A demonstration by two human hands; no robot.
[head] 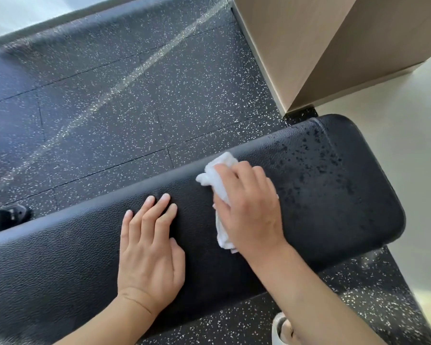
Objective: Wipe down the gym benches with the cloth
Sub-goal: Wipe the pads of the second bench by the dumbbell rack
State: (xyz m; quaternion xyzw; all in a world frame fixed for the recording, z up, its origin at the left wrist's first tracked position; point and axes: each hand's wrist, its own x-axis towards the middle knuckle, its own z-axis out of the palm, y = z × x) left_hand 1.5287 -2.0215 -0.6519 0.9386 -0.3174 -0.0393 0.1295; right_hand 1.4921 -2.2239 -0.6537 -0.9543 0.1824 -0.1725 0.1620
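A dark rubber floor (115, 78) flecked with white runs under everything, with a pale streak crossing it diagonally. A beige wall corner (316, 46) rises at upper right, and a pale rounded object (280, 328), partly cut off, sits at the bottom edge

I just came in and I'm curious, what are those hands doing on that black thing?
A person is cleaning a padded black gym bench. The right hand presses a white cloth onto the top of the bench. The left hand lies flat beside it with straight fingers, holding nothing. Wet droplets cover the far end of the bench, past the cloth, so that part looks not yet wiped.
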